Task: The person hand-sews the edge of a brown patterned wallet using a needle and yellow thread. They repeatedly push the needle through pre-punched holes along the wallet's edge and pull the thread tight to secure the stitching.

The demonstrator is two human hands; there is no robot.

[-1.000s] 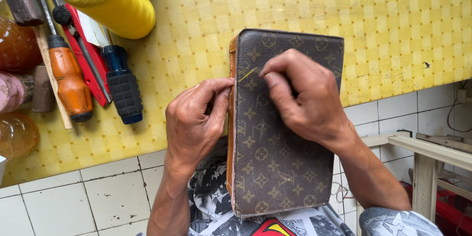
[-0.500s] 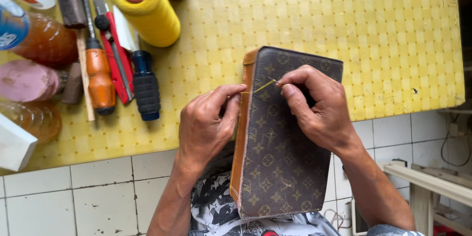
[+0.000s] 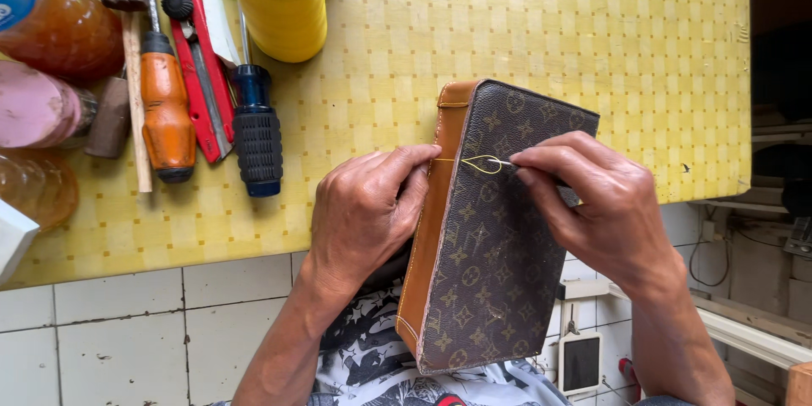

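Observation:
A brown patterned leather pouch point(image 3: 495, 271) with a tan edge strip stands on its side, its top resting against the yellow table's edge and its bottom on my lap. My left hand point(image 3: 368, 211) grips the tan edge, thumb pressed near the stitch line. My right hand point(image 3: 605, 203) lies across the patterned face and pinches a yellow thread point(image 3: 482, 163), which forms a small loop running from the tan edge to my fingertips. Whether a needle is in the fingers cannot be made out.
The yellow chequered table top point(image 3: 524, 25) carries a yellow thread cone point(image 3: 279, 0), a blue-and-black screwdriver point(image 3: 255, 131), a red utility knife point(image 3: 196, 76), an orange-handled tool point(image 3: 165, 110), amber bottles point(image 3: 63, 30) and a pink roll point(image 3: 34, 106). White tiles lie below.
The view has shifted, so the tools sit further left. My right hand has drawn the yellow thread rightward, away from the tan edge, and a loop now shows. My left hand keeps its grip.

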